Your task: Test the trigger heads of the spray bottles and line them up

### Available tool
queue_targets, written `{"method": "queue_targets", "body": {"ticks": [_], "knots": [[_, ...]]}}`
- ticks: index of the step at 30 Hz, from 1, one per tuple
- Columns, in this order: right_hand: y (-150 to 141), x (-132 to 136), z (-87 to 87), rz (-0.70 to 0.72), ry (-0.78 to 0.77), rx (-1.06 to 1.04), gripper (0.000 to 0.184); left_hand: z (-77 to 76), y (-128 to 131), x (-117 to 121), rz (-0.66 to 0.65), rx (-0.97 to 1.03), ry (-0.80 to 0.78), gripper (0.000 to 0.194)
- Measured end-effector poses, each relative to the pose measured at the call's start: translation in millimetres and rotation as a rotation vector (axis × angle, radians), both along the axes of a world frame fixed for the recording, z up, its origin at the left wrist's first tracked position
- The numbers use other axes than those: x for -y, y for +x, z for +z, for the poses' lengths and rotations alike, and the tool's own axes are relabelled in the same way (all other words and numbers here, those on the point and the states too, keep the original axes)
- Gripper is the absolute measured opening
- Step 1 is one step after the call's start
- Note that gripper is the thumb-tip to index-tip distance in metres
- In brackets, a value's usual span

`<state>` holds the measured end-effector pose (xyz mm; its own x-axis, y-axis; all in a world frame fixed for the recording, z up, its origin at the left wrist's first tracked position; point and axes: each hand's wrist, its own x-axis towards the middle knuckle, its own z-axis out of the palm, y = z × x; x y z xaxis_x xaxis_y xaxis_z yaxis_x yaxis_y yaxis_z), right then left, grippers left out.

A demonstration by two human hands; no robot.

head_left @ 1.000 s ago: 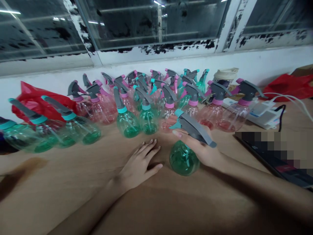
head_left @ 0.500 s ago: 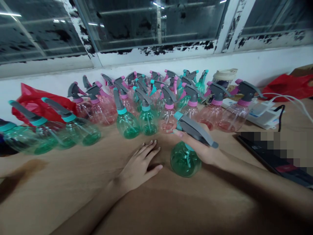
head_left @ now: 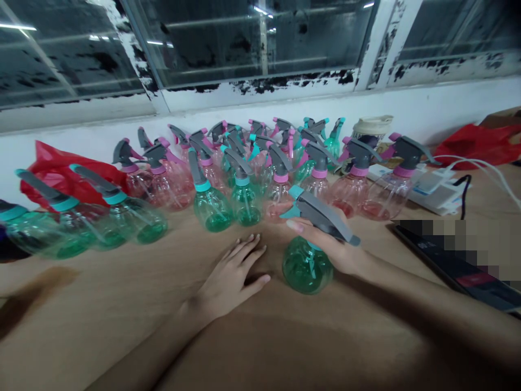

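My right hand [head_left: 340, 251] is wrapped round the neck of a green spray bottle [head_left: 306, 266] with a grey trigger head and teal nozzle [head_left: 317, 214]; the bottle stands on the wooden table [head_left: 122, 304]. My left hand [head_left: 232, 277] lies flat on the table just left of that bottle, fingers stretched out and holding nothing. Behind both hands stands a crowd of several pink and green spray bottles [head_left: 244, 168] along the wall.
Green bottles [head_left: 122, 214] lie at the left in front of a red plastic bag [head_left: 61, 174]. At the right are a white power strip with cables [head_left: 435, 190], a lidded cup [head_left: 372, 127], another red bag [head_left: 480, 142] and a dark flat device [head_left: 459, 266].
The bottle in my right hand has shifted only slightly; the camera view drifted a little. My left hand has stayed flat in place.
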<state>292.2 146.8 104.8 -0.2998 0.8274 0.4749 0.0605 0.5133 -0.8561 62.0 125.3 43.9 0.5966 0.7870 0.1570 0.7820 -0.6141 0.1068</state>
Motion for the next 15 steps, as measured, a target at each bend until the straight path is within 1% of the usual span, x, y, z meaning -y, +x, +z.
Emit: {"method": "queue_targets", "body": {"ticks": [2, 4, 8, 15], "knots": [[-0.4, 0.0, -0.5, -0.030, 0.027, -0.013, 0.030, -0.7, -0.4, -0.1, -0.003, 0.006, 0.002, 0.055], [0.0, 0.1, -1.4, -0.043, 0.039, -0.003, 0.029, -1.4, -0.6, -0.3, -0.006, 0.011, 0.006, 0.055], [1.2, 0.8, -4.0, -0.072, 0.016, 0.012, 0.017, -2.2, -0.4, -0.6, -0.007, 0.000, 0.002, 0.056], [-0.3, 3.0, -3.2, -0.066, 0.000, 0.007, 0.008, -1.1, 0.4, -0.6, -0.002, -0.013, -0.005, 0.057]]}}
